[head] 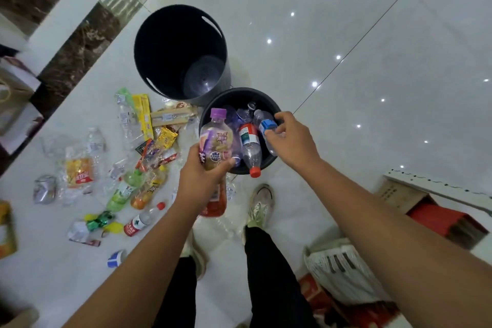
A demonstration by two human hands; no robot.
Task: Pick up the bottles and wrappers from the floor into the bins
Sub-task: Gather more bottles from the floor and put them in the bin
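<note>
The purple-capped bottle [216, 141] is clasped at its base by the left hand [199, 181] at frame centre, cap up-frame over the small bin's [239, 90] rim, while a blue-labelled bottle [267, 125] is pinched by the right hand [292, 138].

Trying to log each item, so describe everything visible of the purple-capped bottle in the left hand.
The purple-capped bottle is squat, clear plastic, its purple screw cap on and a purple-and-cream printed label round its body. It looks uncrushed; contents cannot be told. The left hand grips its lower half, hiding the base, cap pointing away from the person. It hangs over the left rim of the smaller black bin.
</note>
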